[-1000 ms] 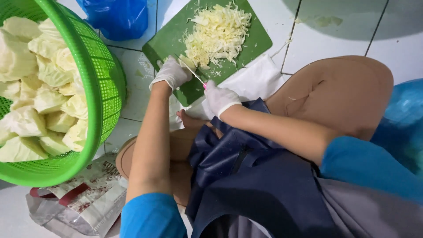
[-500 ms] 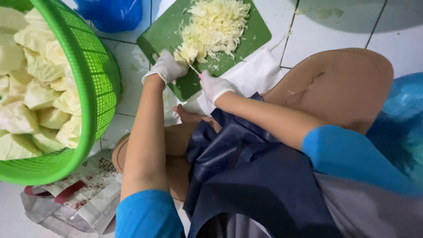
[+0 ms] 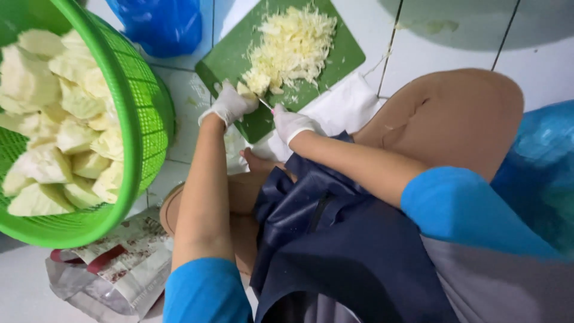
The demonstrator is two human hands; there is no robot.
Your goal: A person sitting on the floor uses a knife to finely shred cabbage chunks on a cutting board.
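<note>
Green basket, at left on the tiled floor, filled with large pale cabbage chunks. Blue bag beyond it, closed, contents not visible; a second blue bag at right. Printed packet lies under the basket's near rim. Green board ahead of the knees, carrying a heap of shreds over its far half, with a white cloth at its near right corner. Left hand, gloved, fingers curled down on a small cabbage piece at the near edge of the heap. Right hand, gloved, closed round the handle of a knife, whose blade lies just beside the held piece; the handle itself is hidden in the fist. Compared with half a second earlier, both hands sit at the same place on the board, the blade again at the piece, and the basket shows more of its load.
</note>
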